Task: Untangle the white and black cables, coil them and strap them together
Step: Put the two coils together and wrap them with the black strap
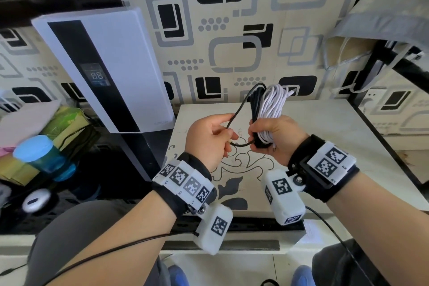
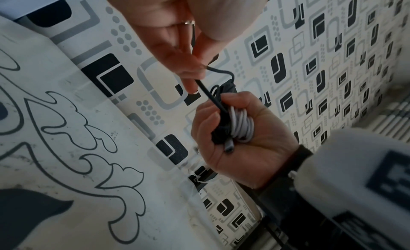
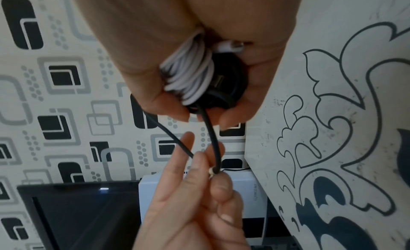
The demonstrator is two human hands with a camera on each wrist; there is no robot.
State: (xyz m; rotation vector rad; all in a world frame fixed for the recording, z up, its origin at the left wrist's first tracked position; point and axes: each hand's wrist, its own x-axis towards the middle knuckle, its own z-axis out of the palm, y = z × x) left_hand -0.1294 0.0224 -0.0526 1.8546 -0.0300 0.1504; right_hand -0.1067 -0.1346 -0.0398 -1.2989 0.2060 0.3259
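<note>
My right hand (image 1: 267,137) grips a bundle made of the coiled white cable (image 1: 274,102) and the coiled black cable (image 1: 256,100), held upright above the table (image 1: 325,137). In the right wrist view the white coil (image 3: 188,73) lies against the black coil (image 3: 224,89) inside the fist, and a white plug (image 3: 230,47) pokes out. A loose loop of black cable (image 1: 241,104) runs from the bundle to my left hand (image 1: 216,137), which pinches its free end between thumb and fingers. The left wrist view shows that black strand (image 2: 208,94) leading into the right fist (image 2: 239,129).
A white appliance with a digital display (image 1: 109,67) leans against the patterned wall left of the table. A blue-lidded bottle (image 1: 39,155) and a mouse (image 1: 34,200) lie at the far left. A grey bag (image 1: 383,16) hangs at the upper right.
</note>
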